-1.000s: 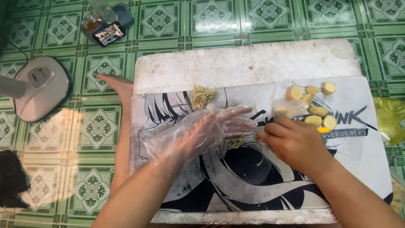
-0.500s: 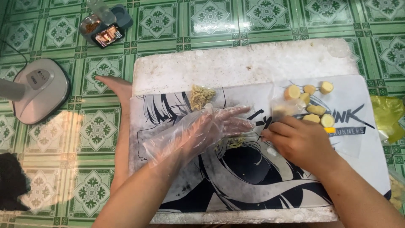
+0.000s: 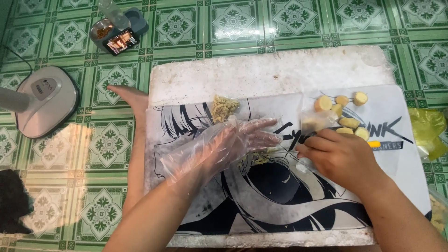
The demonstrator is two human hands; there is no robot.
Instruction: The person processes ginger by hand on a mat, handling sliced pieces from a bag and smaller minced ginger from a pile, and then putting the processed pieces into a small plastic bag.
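The left hand (image 3: 224,144), in a loose clear plastic glove, lies with fingers spread flat over soft, crumbly pale shreds (image 3: 260,157); the bare right hand (image 3: 343,156) has its fingers curled, grip hidden, near firm, likely slippery yellow peeled chunks (image 3: 343,114), best pinched by their sides.

floor tiles (image 3: 233,21): green with white floral motifs. foam board (image 3: 261,74): speckled white. printed mat (image 3: 280,205): white with black cartoon linework. ginger pieces (image 3: 343,112): pale yellow. disposable glove (image 3: 210,149): clear. plastic bag (image 3: 427,130): yellow-green.

Green patterned floor tiles (image 3: 224,23) (sunlit patches at left); a fan base (image 3: 44,100) stands there.
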